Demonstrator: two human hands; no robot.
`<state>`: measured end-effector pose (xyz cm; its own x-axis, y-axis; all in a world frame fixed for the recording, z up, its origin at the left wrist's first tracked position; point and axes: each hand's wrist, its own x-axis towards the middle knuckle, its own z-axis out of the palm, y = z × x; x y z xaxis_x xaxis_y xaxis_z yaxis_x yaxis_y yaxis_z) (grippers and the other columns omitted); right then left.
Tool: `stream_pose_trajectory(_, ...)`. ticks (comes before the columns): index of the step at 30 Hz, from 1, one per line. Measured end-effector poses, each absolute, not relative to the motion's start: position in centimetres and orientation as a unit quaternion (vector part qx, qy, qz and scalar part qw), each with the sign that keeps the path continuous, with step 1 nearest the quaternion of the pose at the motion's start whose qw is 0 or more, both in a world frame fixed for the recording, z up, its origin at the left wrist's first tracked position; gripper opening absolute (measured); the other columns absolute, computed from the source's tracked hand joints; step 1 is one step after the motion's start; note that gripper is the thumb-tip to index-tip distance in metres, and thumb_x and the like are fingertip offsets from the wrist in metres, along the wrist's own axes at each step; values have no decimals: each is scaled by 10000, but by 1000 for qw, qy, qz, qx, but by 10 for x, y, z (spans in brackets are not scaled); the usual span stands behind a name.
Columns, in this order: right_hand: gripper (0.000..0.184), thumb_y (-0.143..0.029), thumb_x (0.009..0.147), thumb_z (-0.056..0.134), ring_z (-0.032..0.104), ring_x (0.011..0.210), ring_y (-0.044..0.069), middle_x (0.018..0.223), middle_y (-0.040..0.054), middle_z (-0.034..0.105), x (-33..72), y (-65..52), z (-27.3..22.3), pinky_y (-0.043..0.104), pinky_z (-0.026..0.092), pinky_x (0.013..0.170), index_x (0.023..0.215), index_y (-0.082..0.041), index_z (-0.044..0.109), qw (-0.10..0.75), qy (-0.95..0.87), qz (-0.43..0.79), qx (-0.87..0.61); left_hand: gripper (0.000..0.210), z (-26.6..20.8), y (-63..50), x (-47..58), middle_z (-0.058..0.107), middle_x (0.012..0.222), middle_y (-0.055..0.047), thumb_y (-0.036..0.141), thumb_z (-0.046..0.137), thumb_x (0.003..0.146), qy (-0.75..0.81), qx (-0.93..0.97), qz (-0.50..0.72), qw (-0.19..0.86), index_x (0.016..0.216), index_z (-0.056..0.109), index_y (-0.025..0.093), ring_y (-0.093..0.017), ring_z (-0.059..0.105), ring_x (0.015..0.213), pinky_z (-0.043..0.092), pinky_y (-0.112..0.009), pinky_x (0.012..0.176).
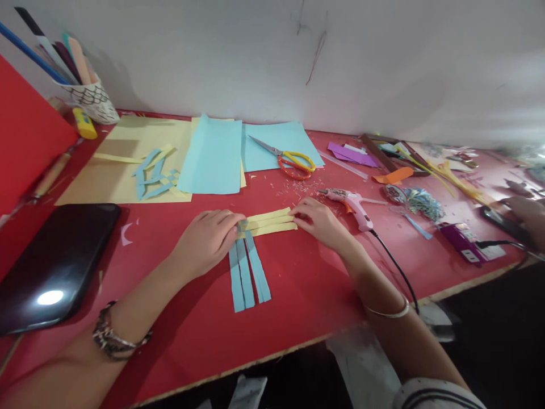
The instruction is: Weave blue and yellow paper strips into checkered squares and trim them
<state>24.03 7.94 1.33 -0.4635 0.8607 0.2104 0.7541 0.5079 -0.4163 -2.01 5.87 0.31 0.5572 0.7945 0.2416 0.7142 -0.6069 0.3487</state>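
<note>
Yellow paper strips lie side by side on the red table, crossed at their left end by blue paper strips that hang toward the table's front. A small woven patch shows where the two colours meet. The fingers of my left hand are closed at that crossing, pressing or pinching it; its fingertips partly cover the weave. At the other end, my right hand pinches the tips of the yellow strips between thumb and fingers.
Behind lie scissors, blue sheets and folded strips. A pink glue gun with a black cord rests right of my right hand. A dark phone-like slab lies left. Another person's hand holds a phone at far right.
</note>
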Motion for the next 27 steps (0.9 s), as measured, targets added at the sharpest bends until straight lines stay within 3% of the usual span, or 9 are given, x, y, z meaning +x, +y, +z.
stream_pose_trajectory(5, 136, -118, 788, 487, 536, 736, 158, 806, 43, 546, 240, 79, 13, 298, 426, 692, 795, -193, 600, 205, -846, 129, -475, 384, 3, 62, -24, 639, 949, -84, 157, 262, 804, 409, 886, 182, 117, 987, 599, 179, -210, 580, 874, 451, -364, 777)
stream_pose_trajectory(22, 136, -125, 790, 483, 540, 758, 167, 817, 52, 546, 240, 79, 13, 310, 431, 711, 805, -194, 599, 201, -846, 131, -477, 415, 2, 64, -24, 653, 925, -80, 161, 258, 807, 400, 899, 161, 78, 1001, 623, 196, -217, 590, 857, 442, -382, 788)
stream_pose_trajectory(27, 142, -123, 781, 483, 544, 766, 171, 824, 51, 550, 240, 79, 14, 316, 433, 718, 811, -196, 601, 194, -845, 139, -478, 394, 4, 60, -22, 660, 932, -61, 166, 266, 800, 407, 896, 165, 63, 974, 617, 207, -210, 599, 887, 373, -453, 920)
